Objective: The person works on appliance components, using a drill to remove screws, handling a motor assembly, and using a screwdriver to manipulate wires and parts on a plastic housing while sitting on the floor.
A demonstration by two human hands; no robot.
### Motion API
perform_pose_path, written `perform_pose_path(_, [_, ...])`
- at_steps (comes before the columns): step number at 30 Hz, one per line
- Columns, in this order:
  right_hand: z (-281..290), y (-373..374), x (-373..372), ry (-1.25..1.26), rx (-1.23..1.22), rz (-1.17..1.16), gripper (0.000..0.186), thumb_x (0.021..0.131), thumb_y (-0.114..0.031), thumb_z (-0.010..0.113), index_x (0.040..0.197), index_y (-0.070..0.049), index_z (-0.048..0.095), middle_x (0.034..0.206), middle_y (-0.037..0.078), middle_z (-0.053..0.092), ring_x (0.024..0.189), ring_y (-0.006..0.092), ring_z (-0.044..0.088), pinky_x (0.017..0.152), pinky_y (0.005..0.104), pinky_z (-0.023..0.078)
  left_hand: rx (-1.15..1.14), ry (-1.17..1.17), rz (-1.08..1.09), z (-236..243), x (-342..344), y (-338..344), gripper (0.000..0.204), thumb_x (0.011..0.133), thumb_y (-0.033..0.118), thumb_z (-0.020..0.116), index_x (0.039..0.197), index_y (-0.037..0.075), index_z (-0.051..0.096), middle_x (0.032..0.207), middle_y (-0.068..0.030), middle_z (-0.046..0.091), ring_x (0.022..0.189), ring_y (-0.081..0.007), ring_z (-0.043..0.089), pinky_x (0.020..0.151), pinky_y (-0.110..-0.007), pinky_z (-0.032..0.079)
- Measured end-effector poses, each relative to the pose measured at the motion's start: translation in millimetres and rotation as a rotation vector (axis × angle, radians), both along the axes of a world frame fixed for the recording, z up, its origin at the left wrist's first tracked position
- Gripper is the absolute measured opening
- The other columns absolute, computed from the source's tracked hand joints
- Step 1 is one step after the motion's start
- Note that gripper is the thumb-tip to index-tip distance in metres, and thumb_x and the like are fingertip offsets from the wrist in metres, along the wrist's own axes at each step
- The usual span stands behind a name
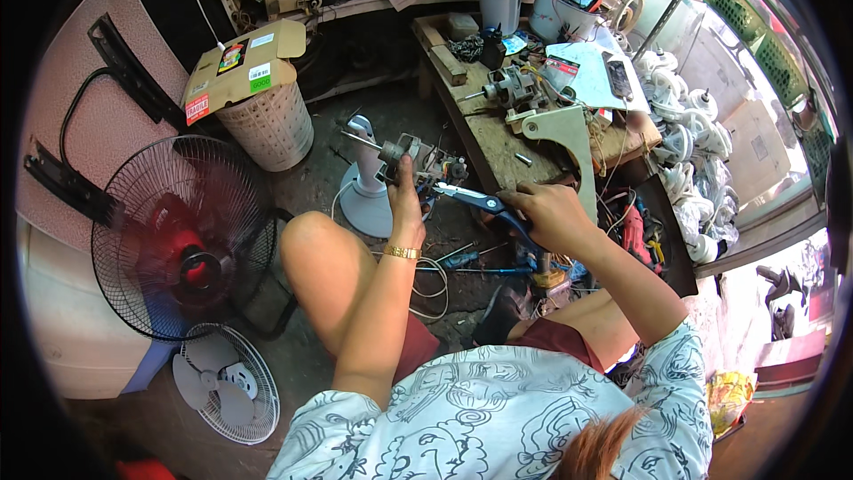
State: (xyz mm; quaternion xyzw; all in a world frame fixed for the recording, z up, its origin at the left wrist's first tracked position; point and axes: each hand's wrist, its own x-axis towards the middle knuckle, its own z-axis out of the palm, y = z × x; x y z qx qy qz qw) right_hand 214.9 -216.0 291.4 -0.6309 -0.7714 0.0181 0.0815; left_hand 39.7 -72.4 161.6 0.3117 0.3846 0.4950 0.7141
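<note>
My left hand (404, 196) grips a metal fan motor (398, 153) with a long shaft pointing up-left and small parts and wires at its right side. My right hand (533, 209) is closed on the dark blue handles of a pair of scissors (487, 203), whose silver blades reach left to the wiring just below the motor; exactly what lies between them is too small to tell. A white fan stand (369, 204) stands on the floor behind my left hand, with a pale cord near it.
At left are a black fan (187, 244), white fan (209, 378) and cardboard box (249, 44) on a pail. At right, a cluttered wooden bench (487, 160) holds another motor (515, 89), a white bracket (573, 147) and tools, beside piled white parts (697, 196). Blue tools (458, 260) lie on the floor.
</note>
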Motion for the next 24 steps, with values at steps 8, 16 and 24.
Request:
perform_pose_path(8, [-14.9,-4.0,24.1,-0.039,-0.012,0.113,0.048,0.07,-0.009,0.062,0.118,-0.008,0.062,0.089,0.012,0.064,0.076,0.0336,0.065,0.065,0.0428,0.052,-0.12,0.112,-0.05,-0.9,11.2,0.7,0.064,0.076,0.08,0.05,0.105,0.024,0.061,0.083,0.0083,0.062,0.065,-0.0045,0.048,0.05,-0.023,0.029])
perform_pose_path(16, [3.0,-34.6,147.6,-0.055,0.286,-0.489,0.038,0.075,-0.01,0.067,0.113,-0.007,0.063,0.097,0.018,0.065,0.083,0.0325,0.065,0.07,0.0388,0.05,-0.316,-0.015,0.034,12.5,-5.5,6.4,0.059,0.082,0.077,0.045,0.096,0.021,0.06,0.071,0.0031,0.055,0.045,-0.0096,0.039,0.042,-0.023,0.029])
perform_pose_path(24, [-95.7,28.4,345.8,0.238,0.039,-0.627,0.078,0.065,-0.002,0.078,0.136,-0.007,0.047,0.122,0.014,0.061,0.111,0.0237,0.058,0.09,0.0325,0.046,-0.343,-0.259,-0.168,25.9,-29.6,11.0,0.069,0.079,0.079,0.043,0.099,0.015,0.059,0.073,0.0025,0.055,0.043,-0.0097,0.032,0.044,-0.024,0.028])
